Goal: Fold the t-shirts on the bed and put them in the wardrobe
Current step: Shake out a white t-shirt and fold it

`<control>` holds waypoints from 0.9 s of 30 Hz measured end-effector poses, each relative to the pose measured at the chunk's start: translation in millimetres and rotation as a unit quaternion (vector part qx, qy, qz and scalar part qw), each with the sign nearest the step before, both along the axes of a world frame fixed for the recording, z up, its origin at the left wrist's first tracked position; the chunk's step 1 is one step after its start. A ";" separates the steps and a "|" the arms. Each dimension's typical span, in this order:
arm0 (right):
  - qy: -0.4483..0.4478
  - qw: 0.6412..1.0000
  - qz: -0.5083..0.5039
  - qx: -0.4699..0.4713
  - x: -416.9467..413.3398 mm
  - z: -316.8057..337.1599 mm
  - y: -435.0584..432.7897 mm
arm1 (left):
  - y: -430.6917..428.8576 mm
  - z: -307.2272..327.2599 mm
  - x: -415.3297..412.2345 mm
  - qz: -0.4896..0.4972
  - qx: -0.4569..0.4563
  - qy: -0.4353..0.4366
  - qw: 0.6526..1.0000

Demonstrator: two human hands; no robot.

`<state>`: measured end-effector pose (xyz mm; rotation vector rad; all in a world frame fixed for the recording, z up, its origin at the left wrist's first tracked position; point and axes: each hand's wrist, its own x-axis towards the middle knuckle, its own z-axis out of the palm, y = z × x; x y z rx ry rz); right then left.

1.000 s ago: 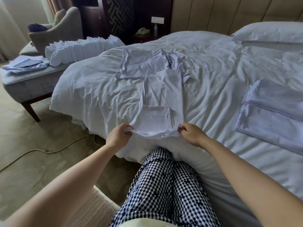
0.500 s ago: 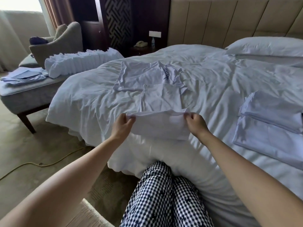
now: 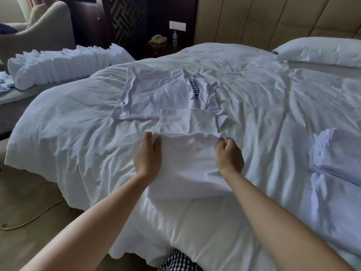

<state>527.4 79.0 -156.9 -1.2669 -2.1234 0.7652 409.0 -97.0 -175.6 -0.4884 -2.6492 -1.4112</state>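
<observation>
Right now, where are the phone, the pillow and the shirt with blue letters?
phone [image 3: 157, 38]: head view, on its handset.
pillow [image 3: 320, 53]: head view, middle of its top face.
shirt with blue letters [image 3: 162, 92]: head view, on plain cloth beside the print.

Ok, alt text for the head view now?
The left hand and right hand grip the folded-over edge of a white t-shirt on the bed. A t-shirt with blue lettering lies flat just beyond; folded white garments lie at right.

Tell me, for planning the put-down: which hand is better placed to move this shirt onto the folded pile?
Right hand, probably: it pinches the t-shirt corner on the side nearer the folded pile.
</observation>
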 end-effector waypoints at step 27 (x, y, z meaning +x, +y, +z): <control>0.130 0.956 0.098 -0.245 80.9 -22.4 -22.7 | -66.3 -36.8 29.4 -0.088 -0.003 -0.142 0.986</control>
